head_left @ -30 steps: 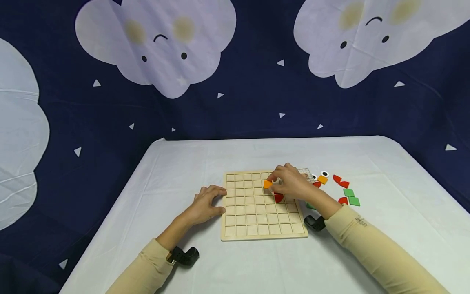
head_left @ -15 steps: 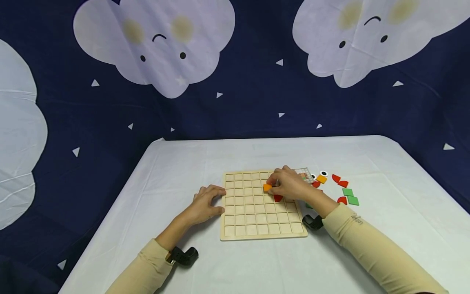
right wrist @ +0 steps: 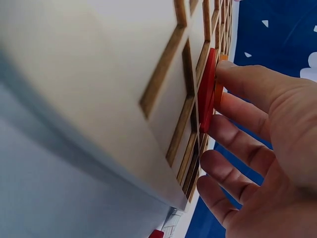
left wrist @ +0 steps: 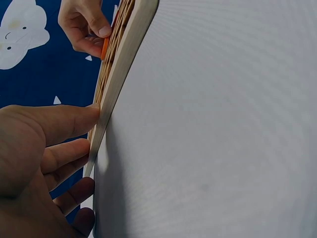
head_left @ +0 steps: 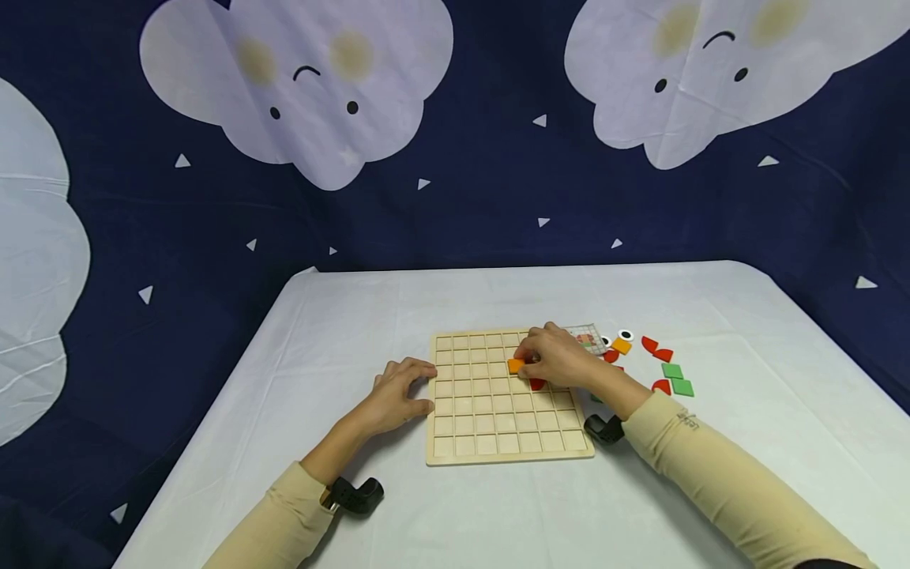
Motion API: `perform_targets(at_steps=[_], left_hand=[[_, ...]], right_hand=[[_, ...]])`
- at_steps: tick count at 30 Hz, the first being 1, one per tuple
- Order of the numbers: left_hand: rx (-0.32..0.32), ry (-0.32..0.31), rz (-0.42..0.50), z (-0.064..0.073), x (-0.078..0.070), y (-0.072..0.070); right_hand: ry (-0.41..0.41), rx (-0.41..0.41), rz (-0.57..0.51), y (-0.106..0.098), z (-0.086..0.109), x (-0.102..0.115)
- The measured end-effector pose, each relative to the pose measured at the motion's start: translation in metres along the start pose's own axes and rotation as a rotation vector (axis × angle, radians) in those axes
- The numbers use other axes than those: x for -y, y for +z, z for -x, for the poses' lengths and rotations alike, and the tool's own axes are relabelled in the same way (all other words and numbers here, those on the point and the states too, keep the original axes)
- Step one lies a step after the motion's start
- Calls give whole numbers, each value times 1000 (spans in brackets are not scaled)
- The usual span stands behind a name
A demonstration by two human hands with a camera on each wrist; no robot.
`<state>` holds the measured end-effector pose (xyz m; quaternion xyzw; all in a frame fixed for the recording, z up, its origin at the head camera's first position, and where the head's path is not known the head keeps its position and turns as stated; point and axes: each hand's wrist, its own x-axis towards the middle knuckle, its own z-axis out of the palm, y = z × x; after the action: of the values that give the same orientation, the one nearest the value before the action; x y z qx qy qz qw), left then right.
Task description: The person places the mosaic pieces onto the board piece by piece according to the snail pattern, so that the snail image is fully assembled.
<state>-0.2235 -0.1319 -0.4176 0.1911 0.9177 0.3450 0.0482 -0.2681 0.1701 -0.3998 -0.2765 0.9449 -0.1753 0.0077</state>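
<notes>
- The right hand (head_left: 562, 359) is pinching an orange tile (head_left: 516, 365) between thumb and fingertips, and over the last second it has been carrying the tile down and slightly leftward, from the upper rows of the wooden grid board (head_left: 483, 411) to a cell nearer the middle rows.
- The tile is now sitting low over the board, just above and left of a red piece (head_left: 538, 384) already lying in a cell; the right wrist view is showing the fingers (right wrist: 247, 84) still curled on the orange edge beside that red piece (right wrist: 207, 89).
- Judging from this, the tile is being seated in its cell but is not yet released.
- The left hand (head_left: 398, 391) has not been moving: its fingers are lying fairly straight, pressing the board's left edge (left wrist: 106, 119) and holding nothing.
- On the tabletop (head_left: 640, 490) right of the board, loose pieces are waiting unchanged: green squares (head_left: 678, 379), red curved pieces (head_left: 657, 349), another orange square (head_left: 622, 345) and a round eye piece (head_left: 626, 335).
</notes>
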Motion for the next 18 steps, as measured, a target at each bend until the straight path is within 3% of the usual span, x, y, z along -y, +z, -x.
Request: perform_targets(at_steps=[12,18], left_hand=[[-6,7,-8,0,1,-1],[3,5,-1,1,1,-1]], right_hand=[[12,1,-6,-1,0,2],[60,-26,-38,-6,3,0]])
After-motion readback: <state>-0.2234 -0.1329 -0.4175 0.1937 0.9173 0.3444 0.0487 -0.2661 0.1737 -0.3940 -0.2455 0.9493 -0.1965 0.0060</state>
